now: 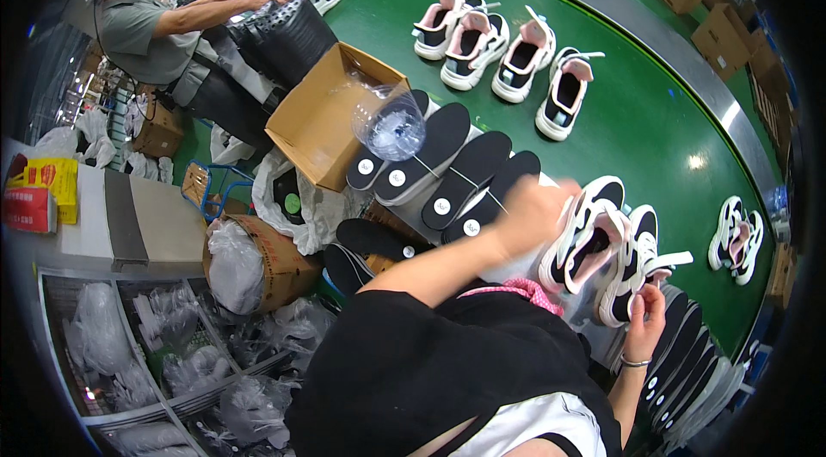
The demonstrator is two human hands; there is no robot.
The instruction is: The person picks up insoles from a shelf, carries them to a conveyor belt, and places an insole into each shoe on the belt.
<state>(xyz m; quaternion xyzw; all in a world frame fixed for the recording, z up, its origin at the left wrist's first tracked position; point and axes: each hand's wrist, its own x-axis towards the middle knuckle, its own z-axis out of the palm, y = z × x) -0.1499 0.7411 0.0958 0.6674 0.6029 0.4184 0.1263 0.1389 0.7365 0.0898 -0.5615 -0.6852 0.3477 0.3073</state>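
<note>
Two white, black and pink sneakers stand side by side in front of me at the belt's near edge. My left hand (pixel 538 214), smeared by motion, is beside the left sneaker (pixel 589 237); its fingers and anything in them cannot be made out. The fingers of my right hand (pixel 645 326) are closed at the heel of the right sneaker (pixel 621 285), whose pale tongue sticks out to the right. Black insoles (pixel 477 169) with round white labels lie in a row left of the sneakers. More dark insoles (pixel 675 345) are lined up beside my right forearm.
Several matching sneakers (pixel 522 57) stand farther across the green belt (pixel 637 156), with another pair (pixel 736 240) at the right. An open cardboard box (pixel 305 117) and a clear plastic tub (pixel 387 123) adjoin the insoles. Wire bins (pixel 129 345) hold plastic bags. A co-worker (pixel 155 35) stands at far left.
</note>
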